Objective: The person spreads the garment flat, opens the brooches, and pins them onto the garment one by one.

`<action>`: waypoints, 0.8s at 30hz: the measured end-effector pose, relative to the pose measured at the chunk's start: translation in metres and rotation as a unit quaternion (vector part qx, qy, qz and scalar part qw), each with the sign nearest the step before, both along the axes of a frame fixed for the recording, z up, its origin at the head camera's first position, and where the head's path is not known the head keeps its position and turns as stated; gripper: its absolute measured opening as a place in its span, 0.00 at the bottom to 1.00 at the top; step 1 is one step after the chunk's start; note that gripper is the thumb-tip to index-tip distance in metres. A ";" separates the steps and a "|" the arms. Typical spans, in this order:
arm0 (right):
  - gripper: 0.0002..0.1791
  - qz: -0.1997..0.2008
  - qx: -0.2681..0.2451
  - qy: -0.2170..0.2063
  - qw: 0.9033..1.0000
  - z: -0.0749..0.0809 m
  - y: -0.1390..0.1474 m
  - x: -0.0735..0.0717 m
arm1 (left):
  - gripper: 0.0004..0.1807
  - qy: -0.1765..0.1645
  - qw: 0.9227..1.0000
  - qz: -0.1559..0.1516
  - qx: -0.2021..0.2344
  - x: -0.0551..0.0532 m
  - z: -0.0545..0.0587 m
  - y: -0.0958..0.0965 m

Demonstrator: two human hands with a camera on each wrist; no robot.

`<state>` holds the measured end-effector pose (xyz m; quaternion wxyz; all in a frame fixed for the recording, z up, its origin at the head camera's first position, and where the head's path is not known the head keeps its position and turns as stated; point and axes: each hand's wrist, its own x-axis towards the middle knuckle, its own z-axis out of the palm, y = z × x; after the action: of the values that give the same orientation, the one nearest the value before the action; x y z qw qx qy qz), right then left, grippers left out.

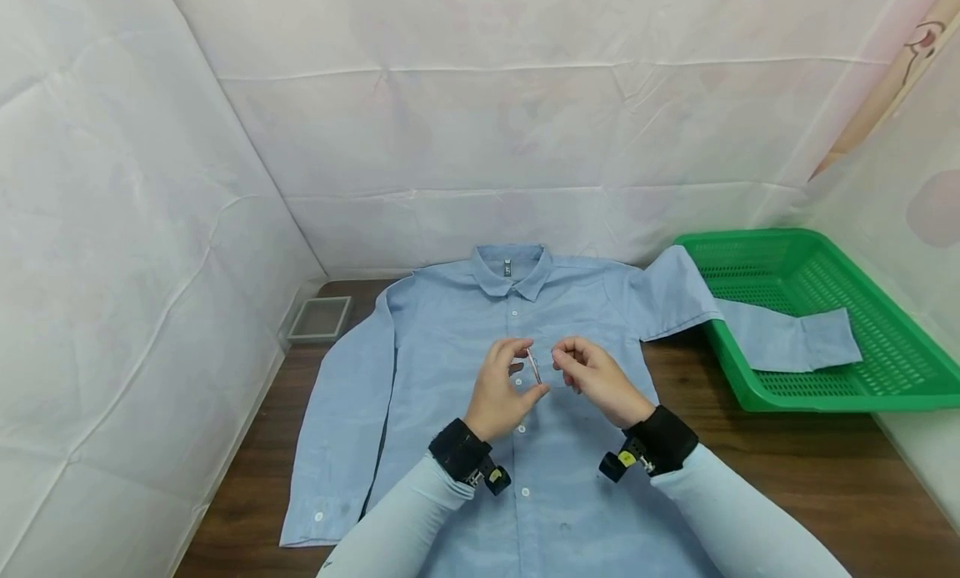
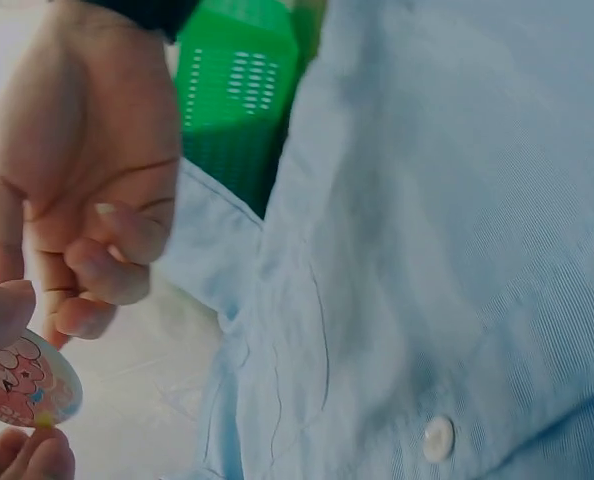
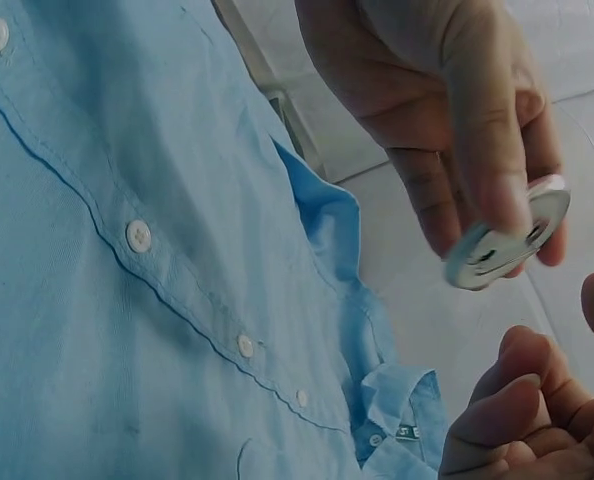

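Observation:
A light blue button-up shirt (image 1: 450,344) lies spread front side up, collar away from me. Above its upper front my left hand (image 1: 504,394) holds a round pin badge (image 1: 533,366) by its edge, between thumb and fingers. Pink cartoon print shows on the badge's face (image 2: 27,380) in the left wrist view. Its silvery back (image 3: 502,245), with metal fittings, faces the right wrist camera. My right hand (image 1: 602,384) hovers just right of the badge, apart from it, fingers loosely curled and nothing visible in them.
A green plastic basket (image 1: 885,399) stands at the right, with one shirt sleeve (image 1: 795,340) draped over its rim and into it. A small grey-rimmed container (image 1: 320,319) sits at the back left. White sheeting (image 1: 525,136) walls the brown wooden table (image 1: 787,453).

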<state>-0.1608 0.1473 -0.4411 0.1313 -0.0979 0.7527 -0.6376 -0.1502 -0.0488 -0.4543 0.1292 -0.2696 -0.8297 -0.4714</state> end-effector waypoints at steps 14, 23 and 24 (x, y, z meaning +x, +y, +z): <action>0.25 0.037 -0.028 -0.035 0.998 -0.005 -0.003 -0.002 | 0.33 -0.074 0.993 -0.019 0.090 0.008 0.005 0.002; 0.24 0.054 -0.052 -0.045 0.996 -0.006 -0.007 0.003 | 0.32 -0.075 0.991 -0.035 0.104 0.025 0.031 0.004; 0.24 0.055 -0.053 -0.046 0.996 -0.006 -0.007 0.003 | 0.32 -0.077 0.991 -0.037 0.104 0.025 0.032 0.004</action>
<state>-0.1579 0.1401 -0.4474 0.1954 -0.1161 0.7047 -0.6721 -0.1249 -0.0451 -0.4224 0.0747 -0.2478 -0.7734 -0.5787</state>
